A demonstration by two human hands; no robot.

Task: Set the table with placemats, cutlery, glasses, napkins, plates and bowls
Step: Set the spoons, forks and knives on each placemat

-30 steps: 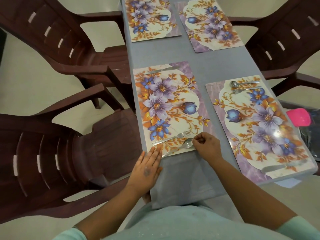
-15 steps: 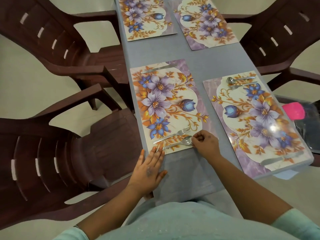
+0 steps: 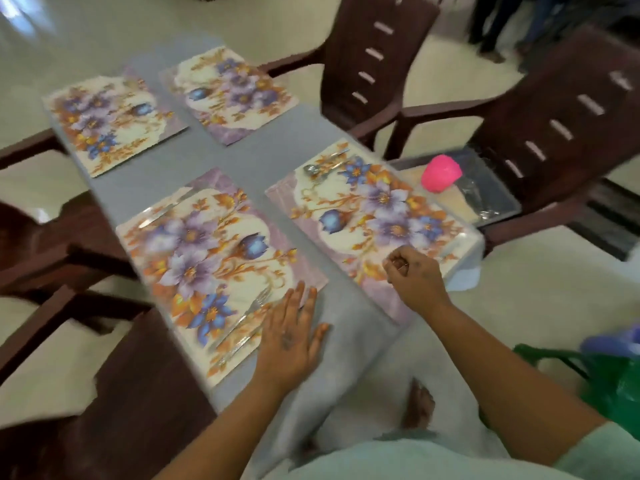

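On the grey tabletop four floral placemats lie in two rows. At the near edge, my left hand lies flat with the fingers straight and spread, palm down, partly on the bare cloth and with its fingertips on the near right corner of the near-left placemat. Just beside those fingertips, along that mat's near edge, a fork and a second piece of cutlery lie side by side; the blur keeps me from telling whether the second piece is a spoon. At the far edge of the same mat a knife lies across the corner.

My right hand is over the near end of the near-right placemat, fingers curled into a loose fist, thumb against the forefinger; I cannot tell whether anything is pinched there. At that mat's far end a spoon and fork lie together. Something pale lies along its near right edge past my knuckles, too smeared to name.

Nearer the far edge of the tabletop lie the far-left placemat and the far-right placemat, with only their printed flowers showing.

Off the right edge, a brown plastic chair holds a clear tray with a pink lid or cup at its corner. A green bag sits at my right elbow.
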